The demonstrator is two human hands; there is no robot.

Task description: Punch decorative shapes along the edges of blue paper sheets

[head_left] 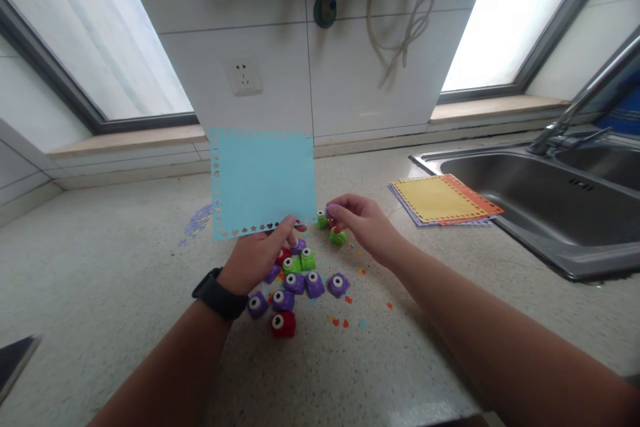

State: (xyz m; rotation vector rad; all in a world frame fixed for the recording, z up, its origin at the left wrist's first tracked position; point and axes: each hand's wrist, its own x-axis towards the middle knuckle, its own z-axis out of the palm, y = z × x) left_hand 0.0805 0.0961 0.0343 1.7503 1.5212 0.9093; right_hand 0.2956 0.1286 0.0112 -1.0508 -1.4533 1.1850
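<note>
My left hand (257,255) pinches the bottom edge of a light blue paper sheet (264,181) and holds it upright above the counter; small shapes are punched along its left and bottom borders. My right hand (364,223) grips a small purple paper punch (330,211) at the sheet's lower right corner. Below both hands lies a cluster of several small purple, green and red punches (295,280) on the speckled countertop (100,267). A black watch (219,293) sits on my left wrist.
A stack of yellow, orange and purple sheets (443,200) with punched edges lies to the right, beside a steel sink (550,207) with a tap (575,110). Coloured paper scraps (350,320) dot the counter. A wall socket (243,75) and hanging hose are behind.
</note>
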